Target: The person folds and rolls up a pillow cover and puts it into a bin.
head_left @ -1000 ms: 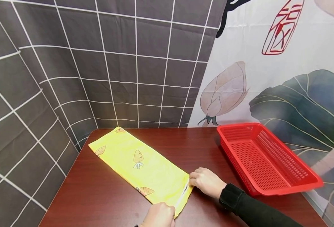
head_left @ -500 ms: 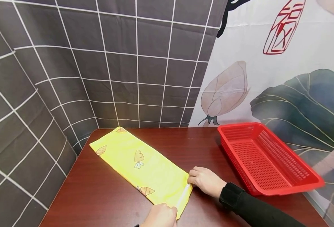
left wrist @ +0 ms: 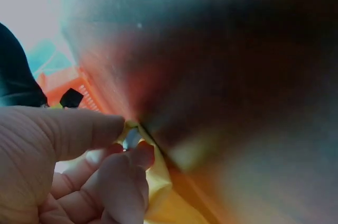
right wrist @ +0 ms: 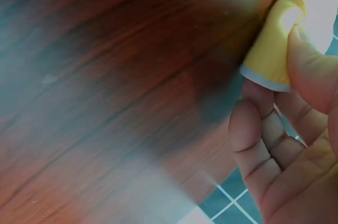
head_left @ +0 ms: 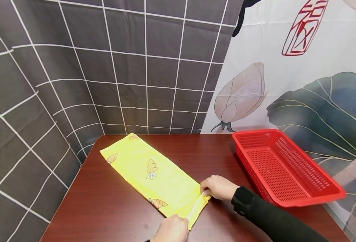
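Yellow cloth point(head_left: 153, 176) with carrot prints lies folded into a long strip on the dark wood counter point(head_left: 111, 215), running from the upper left of the counter down toward the bottom centre of the head view. My right hand point(head_left: 217, 187), black sleeve point(head_left: 265, 218) behind it, sits at the strip's near right corner, fingers curled and pinching the cloth edge there. Right wrist view: thumb and forefinger point(right wrist: 311, 65) pinch the yellow corner point(right wrist: 274, 49) with its pale hem, other fingers loosely curled below. My left hand point(head_left: 170, 230) is at the bottom edge of the head view, on the strip's near left corner. Left wrist view: thumb point(left wrist: 68, 129) and fingertips pressed together on the yellow cloth point(left wrist: 158, 187), pinching it; the rest of that view is blurred. The near short edge with a white hem point(head_left: 196, 206) is stretched between my two hands. Red plastic basket point(head_left: 286, 168), perforated, sits on the right of the counter, apart from the cloth and just beside my right forearm. Grey tiled curtain point(head_left: 105, 67) fills the upper left, lotus print backdrop point(head_left: 302, 84) the upper right.
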Available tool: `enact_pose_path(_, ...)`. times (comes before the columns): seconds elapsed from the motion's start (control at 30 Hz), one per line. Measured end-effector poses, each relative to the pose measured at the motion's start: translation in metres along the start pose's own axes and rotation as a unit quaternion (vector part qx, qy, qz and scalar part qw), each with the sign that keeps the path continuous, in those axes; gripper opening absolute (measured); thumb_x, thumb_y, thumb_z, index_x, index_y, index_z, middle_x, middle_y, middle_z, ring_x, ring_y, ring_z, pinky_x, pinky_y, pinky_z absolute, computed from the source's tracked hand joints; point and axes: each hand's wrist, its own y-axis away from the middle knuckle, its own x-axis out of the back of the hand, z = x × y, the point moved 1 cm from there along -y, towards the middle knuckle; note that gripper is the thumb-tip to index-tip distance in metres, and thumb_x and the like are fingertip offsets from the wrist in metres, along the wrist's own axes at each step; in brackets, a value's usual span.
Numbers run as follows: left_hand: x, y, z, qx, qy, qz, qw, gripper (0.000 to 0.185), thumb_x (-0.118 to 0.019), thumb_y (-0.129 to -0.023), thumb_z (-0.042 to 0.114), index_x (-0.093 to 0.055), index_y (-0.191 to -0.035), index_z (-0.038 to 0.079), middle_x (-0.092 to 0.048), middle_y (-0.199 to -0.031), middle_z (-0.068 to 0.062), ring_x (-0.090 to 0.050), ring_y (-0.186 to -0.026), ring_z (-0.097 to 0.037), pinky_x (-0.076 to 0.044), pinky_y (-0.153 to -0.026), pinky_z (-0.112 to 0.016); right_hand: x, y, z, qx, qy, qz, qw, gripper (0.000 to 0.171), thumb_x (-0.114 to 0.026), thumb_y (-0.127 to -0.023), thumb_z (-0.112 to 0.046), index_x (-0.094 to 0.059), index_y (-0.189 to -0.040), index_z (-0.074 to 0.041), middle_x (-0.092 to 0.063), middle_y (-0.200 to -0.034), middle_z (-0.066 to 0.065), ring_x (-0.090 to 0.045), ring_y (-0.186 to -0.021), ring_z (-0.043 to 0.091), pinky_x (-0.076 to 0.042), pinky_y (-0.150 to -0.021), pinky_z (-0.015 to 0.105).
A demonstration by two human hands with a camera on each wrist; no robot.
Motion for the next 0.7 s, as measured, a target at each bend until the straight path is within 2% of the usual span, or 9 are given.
enact_pose_path(0.1,-0.003,0.001,-0.007,0.008,0.025,0.007,0.9996,0.027,-0.078,-0.093,0.031,-0.064,-0.074,0.019,-0.059,-0.064,0.008,-0.057,-0.059,-0.008,-0.046,-0.05,-0.031,0.004,-0.005,-0.004,-0.05,-0.027,-0.008,0.998,0.028,-0.089,-0.085,-0.013,-0.066,-0.074,-0.025,-0.055,-0.066,-0.015,-0.048,-0.064,0.004,-0.046,-0.064,0.022)
enact_pose_path(0.17,-0.012,0.001,-0.013,0.002,0.026,0.025,0.9994,0.028,-0.079,-0.092,0.033,-0.062,-0.073,0.021,-0.058,-0.063,0.009,-0.056,-0.058,-0.007,-0.044,-0.05,-0.031,0.003,-0.008,-0.005,-0.052,-0.012,0.003,0.999,0.029,-0.092,-0.081,-0.017,-0.066,-0.071,-0.025,-0.053,-0.067,-0.015,-0.047,-0.064,0.004,-0.045,-0.063,0.021)
enact_pose_path(0.27,-0.025,-0.002,-0.019,0.002,0.027,0.031,0.9992,0.029,-0.08,-0.091,0.033,-0.06,-0.071,0.023,-0.056,-0.062,0.009,-0.055,-0.058,-0.007,-0.042,-0.049,-0.03,0.0,-0.008,-0.005,0.024,0.072,0.043,0.996,0.027,-0.094,-0.079,-0.019,-0.07,-0.07,-0.027,-0.055,-0.07,-0.015,-0.048,-0.066,0.004,-0.045,-0.064,0.02)
enact_pose_path(0.3,-0.029,-0.002,-0.02,-0.001,0.025,0.039,0.9989,0.03,-0.081,-0.089,0.033,-0.059,-0.07,0.023,-0.054,-0.061,0.009,-0.053,-0.057,-0.007,-0.04,-0.048,-0.03,-0.003,-0.007,-0.005,0.062,0.108,0.061,0.99,0.028,-0.093,-0.08,-0.016,-0.07,-0.069,-0.028,-0.056,-0.071,-0.015,-0.049,-0.066,0.004,-0.044,-0.064,0.019)
enact_pose_path(0.37,-0.031,-0.002,-0.021,0.003,0.033,0.041,0.9986,0.031,-0.08,-0.089,0.032,-0.058,-0.07,0.023,-0.053,-0.061,0.009,-0.053,-0.056,-0.007,-0.04,-0.048,-0.03,-0.006,-0.003,-0.003,0.134,0.169,0.101,0.971,0.03,-0.089,-0.079,-0.007,-0.07,-0.068,-0.029,-0.058,-0.071,-0.014,-0.05,-0.067,0.006,-0.042,-0.064,0.018)
enact_pose_path(0.43,-0.03,-0.002,-0.021,0.006,0.044,0.04,0.9982,0.03,-0.08,-0.089,0.032,-0.059,-0.07,0.023,-0.053,-0.061,0.01,-0.052,-0.056,-0.006,-0.039,-0.048,-0.03,-0.01,0.004,0.0,0.191,0.201,0.129,0.952,0.03,-0.084,-0.076,-0.002,-0.07,-0.07,-0.028,-0.062,-0.071,-0.014,-0.054,-0.069,0.007,-0.044,-0.065,0.018)
enact_pose_path(0.5,-0.027,-0.001,-0.022,0.01,0.057,0.039,0.9976,0.027,-0.08,-0.089,0.031,-0.061,-0.072,0.023,-0.054,-0.062,0.011,-0.052,-0.057,-0.005,-0.041,-0.048,-0.03,-0.012,0.011,0.002,0.216,0.2,0.137,0.946,0.026,-0.085,-0.076,-0.004,-0.073,-0.075,-0.027,-0.067,-0.076,-0.014,-0.058,-0.074,0.008,-0.048,-0.069,0.018)
enact_pose_path(0.57,-0.028,-0.001,-0.025,0.017,0.074,0.035,0.9965,0.024,-0.079,-0.09,0.031,-0.063,-0.074,0.023,-0.055,-0.063,0.012,-0.053,-0.058,-0.004,-0.042,-0.05,-0.029,-0.013,0.018,0.004,0.224,0.193,0.133,0.946,0.02,-0.09,-0.076,-0.013,-0.077,-0.086,-0.026,-0.072,-0.084,-0.014,-0.062,-0.081,0.008,-0.052,-0.074,0.021)
enact_pose_path(0.7,-0.036,0.0,-0.03,0.018,0.091,0.05,0.9944,0.024,-0.08,-0.088,0.029,-0.061,-0.074,0.026,-0.053,-0.063,0.016,-0.049,-0.058,0.0,-0.04,-0.051,-0.026,-0.013,0.025,0.004,0.211,0.205,0.135,0.946,0.025,-0.091,-0.078,-0.019,-0.08,-0.099,-0.027,-0.077,-0.095,-0.013,-0.063,-0.091,0.01,-0.053,-0.08,0.026)
